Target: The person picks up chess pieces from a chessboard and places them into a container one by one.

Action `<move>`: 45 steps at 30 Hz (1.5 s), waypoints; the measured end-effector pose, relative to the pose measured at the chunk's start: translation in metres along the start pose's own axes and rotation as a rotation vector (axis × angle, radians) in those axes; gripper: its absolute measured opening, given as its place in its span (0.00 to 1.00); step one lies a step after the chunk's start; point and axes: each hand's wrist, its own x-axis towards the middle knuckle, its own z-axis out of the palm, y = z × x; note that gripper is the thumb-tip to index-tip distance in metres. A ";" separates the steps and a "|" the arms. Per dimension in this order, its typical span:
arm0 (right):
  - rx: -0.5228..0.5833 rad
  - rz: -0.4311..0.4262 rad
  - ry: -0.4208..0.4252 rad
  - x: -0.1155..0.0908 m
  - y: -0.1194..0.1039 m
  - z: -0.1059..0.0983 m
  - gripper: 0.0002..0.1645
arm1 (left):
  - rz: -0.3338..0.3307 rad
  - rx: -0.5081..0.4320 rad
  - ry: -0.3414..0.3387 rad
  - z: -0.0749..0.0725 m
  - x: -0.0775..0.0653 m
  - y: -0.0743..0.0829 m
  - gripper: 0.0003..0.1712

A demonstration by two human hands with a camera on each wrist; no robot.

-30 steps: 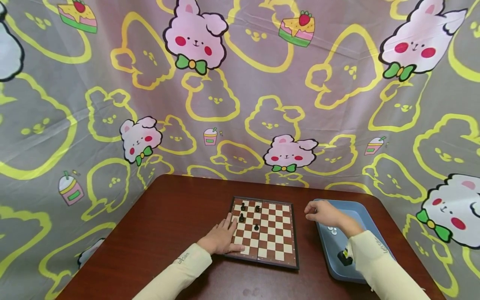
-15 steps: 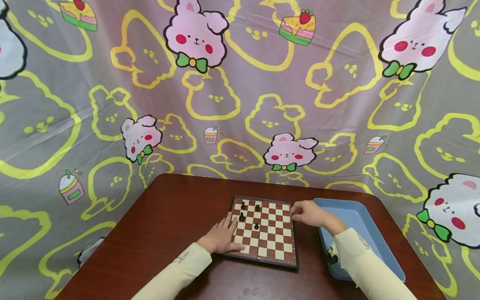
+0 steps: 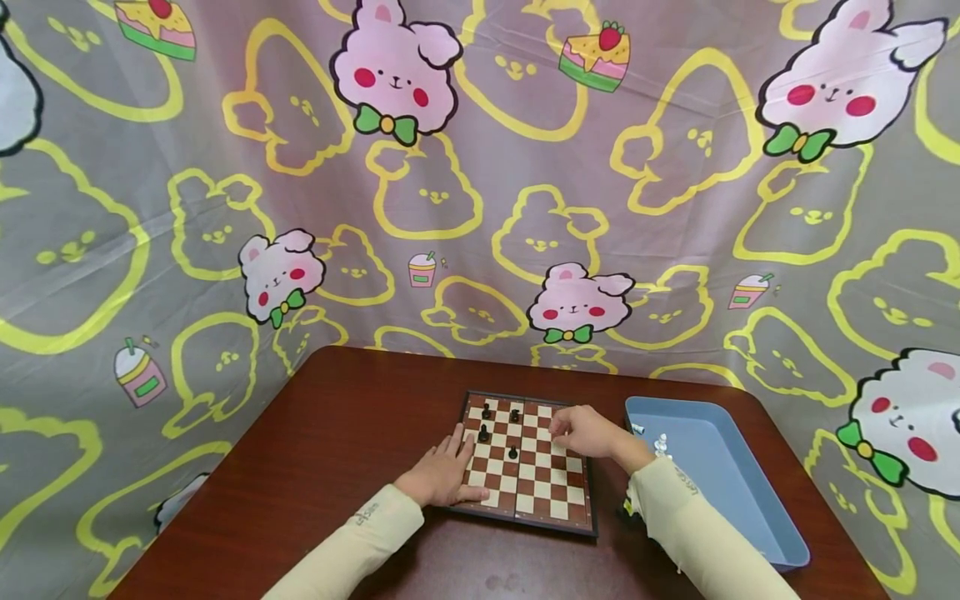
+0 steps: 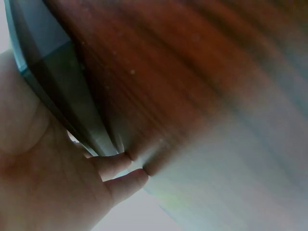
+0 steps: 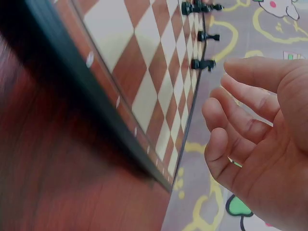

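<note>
On the counter (image 3: pixel 360 433), right of the board (image 3: pixel 551 492), lies a blue tray (image 3: pixel 735 467) with small pale pieces (image 3: pixel 661 444) near its left side; the right sleeve (image 3: pixel 697 525) blocks part of that side. Four black pieces (image 3: pixel 483 434) stand apart on the board's left half. Patterned cloth (image 3: pixel 450 217) hangs behind. Over the board's right half, hiding some squares, is the right grip (image 3: pixel 588 431), its fingers loosely bent around bare air. The left grip (image 3: pixel 442 473) is spread, fingers extended, touching the board's left edge.
</note>
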 end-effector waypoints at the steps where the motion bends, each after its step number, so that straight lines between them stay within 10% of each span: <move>1: 0.008 -0.004 -0.008 0.002 -0.002 0.002 0.06 | -0.001 0.001 -0.001 0.001 0.000 0.000 0.58; 45: -0.057 -0.108 -0.078 0.032 -0.032 0.051 0.04 | -0.027 0.022 -0.020 0.002 0.004 0.001 0.59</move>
